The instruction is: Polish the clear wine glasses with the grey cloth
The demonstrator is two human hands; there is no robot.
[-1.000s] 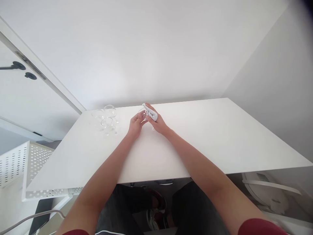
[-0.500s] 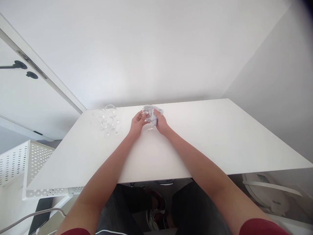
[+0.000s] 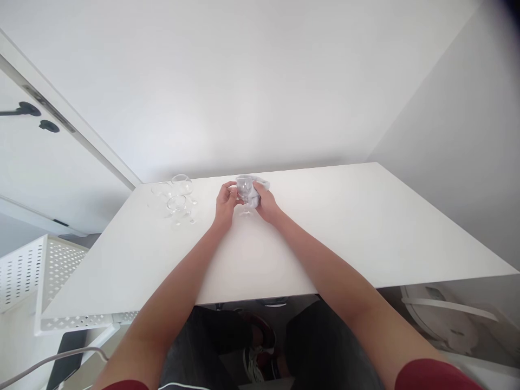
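Note:
A clear stemmed glass [image 3: 244, 184] stands upright between my hands, its foot just over the tabletop or on it; I cannot tell which. My left hand [image 3: 226, 201] is at the glass's left side, fingers curled around the lower bowl and stem. A pale grey-white cloth [image 3: 263, 182] is bunched in my right hand [image 3: 266, 201], which presses it against the right side of the bowl. The cloth hides part of the glass and some of my right fingertips.
Several clear stemmed glasses [image 3: 176, 201] stand close together at the table's far left. The white table [image 3: 345, 227] meets a wall at the back. A white perforated basket or cart [image 3: 60, 260] is beyond its left edge, near a door with a dark handle [image 3: 28, 108].
My left fingers have shifted slightly left and loosened around the bowl. The cloth in my right hand stays against the glass. The view has tilted a little.

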